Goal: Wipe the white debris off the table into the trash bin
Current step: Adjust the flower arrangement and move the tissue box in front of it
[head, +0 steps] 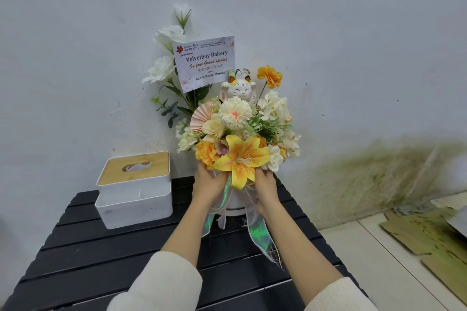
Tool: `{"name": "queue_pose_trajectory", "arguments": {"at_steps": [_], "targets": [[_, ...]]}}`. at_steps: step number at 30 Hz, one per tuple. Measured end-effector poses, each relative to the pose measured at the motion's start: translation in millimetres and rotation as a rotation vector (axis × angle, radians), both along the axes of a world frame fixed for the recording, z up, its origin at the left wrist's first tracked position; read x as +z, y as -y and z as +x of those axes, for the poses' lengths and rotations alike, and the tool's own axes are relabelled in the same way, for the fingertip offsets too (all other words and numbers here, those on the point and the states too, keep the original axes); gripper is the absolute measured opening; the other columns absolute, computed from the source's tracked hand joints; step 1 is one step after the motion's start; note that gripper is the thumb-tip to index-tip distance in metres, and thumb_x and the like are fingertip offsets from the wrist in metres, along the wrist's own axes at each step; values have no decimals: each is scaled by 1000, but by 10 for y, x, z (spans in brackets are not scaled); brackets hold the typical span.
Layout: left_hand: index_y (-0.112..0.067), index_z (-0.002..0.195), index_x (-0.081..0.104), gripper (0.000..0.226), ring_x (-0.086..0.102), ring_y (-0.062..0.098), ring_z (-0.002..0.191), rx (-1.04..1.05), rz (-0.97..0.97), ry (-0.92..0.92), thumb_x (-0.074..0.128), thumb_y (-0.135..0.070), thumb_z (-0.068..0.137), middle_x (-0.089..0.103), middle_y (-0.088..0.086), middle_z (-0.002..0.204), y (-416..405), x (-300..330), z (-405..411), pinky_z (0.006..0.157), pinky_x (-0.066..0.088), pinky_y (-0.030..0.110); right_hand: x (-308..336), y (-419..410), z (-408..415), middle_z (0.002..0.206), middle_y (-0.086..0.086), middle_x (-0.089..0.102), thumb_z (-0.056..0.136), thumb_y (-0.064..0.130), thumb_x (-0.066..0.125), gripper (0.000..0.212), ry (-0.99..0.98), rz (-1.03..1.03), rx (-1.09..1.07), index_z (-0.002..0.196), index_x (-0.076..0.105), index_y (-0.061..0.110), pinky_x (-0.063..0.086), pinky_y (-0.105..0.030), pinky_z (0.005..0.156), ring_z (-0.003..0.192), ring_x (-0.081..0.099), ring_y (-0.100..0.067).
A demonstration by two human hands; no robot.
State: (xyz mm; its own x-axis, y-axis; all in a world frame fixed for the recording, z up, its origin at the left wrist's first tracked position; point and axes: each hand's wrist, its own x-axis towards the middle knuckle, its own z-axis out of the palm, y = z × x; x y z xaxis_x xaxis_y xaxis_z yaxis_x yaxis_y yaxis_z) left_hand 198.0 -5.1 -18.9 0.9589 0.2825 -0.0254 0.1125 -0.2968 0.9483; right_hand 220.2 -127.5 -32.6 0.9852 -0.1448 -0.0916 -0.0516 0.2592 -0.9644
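Tissue box [134, 188] with a wood lid sits on the left of the black table [83, 257]. Left hand [207, 183] and right hand [265, 190] curl around the white pot [235, 203] of flowers [237, 131], one on each side. White debris cannot be seen.

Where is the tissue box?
The tissue box stands on the black table's far left corner by the wall, left of the flower arrangement both hands hold.

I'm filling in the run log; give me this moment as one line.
left hand: holding flower arrangement | right hand: holding it too | tissue box: on table | debris, bin: not visible
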Motion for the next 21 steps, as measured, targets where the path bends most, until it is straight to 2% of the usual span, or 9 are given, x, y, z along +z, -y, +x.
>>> {"name": "queue_pose_trajectory", "arguments": {"at_steps": [5,8,10,12,14,16,18,19,21], "targets": [[-32,147,-7,98,34,36,136,-51,-5,-7,58,-55,78,23,10,154,-24,-45,83,111,31,47,-25,-9,56,132,-3,55,94,34,50,51,-5,28,7,141,34,20,45,-37,93,117,56,-25],[-26,147,-12,103,28,32,140,-168,-14,-85,57,-56,76,19,14,155,-122,87,98,114,29,46,57,66,-3,130,-6,57,94,33,52,46,-19,-71,42,136,41,19,47,-37,93,114,57,-24],[-28,147,-1,99,35,36,135,-184,163,-123,55,-62,73,33,18,149,-183,165,7,108,35,44,128,123,-98,132,-9,55,90,30,59,47,-15,-188,-16,131,45,12,47,-39,96,114,56,-25],[-27,142,20,81,47,38,123,-124,389,-71,54,-63,78,50,18,135,-214,217,-129,95,43,40,231,140,-210,140,-16,46,87,24,64,56,26,-313,-162,134,40,5,45,-39,99,121,51,-28],[-22,134,36,68,52,36,117,-52,490,18,53,-60,80,56,16,126,-251,310,-261,88,44,39,400,100,-357,149,-15,34,87,15,60,62,77,-459,-302,141,30,5,40,-41,105,133,40,-28],[-17,131,40,63,52,35,116,11,517,100,53,-56,83,56,16,126,-322,433,-368,86,44,39,589,41,-533,153,-12,28,83,-2,54,69,173,-542,-381,144,24,9,32,-46,113,142,27,-27],[-13,132,39,63,51,34,117,59,555,167,53,-54,85,54,16,127,-419,546,-462,85,45,39,757,-22,-715,156,-7,24,73,-15,49,83,325,-558,-392,146,23,14,25,-46,117,145,19,-23],[-13,133,38,64,50,34,118,78,567,184,52,-54,86,53,17,129,-476,588,-516,85,44,39,839,-68,-812,156,-4,24,70,-17,47,85,403,-545,-377,145,25,17,24,-42,118,146,17,-20],[-14,136,35,67,48,34,121,101,562,196,51,-55,86,51,17,133,-608,632,-625,86,44,39,982,-206,-973,155,0,27,75,-13,46,79,543,-515,-322,144,28,22,28,-26,116,146,16,-16]]}}
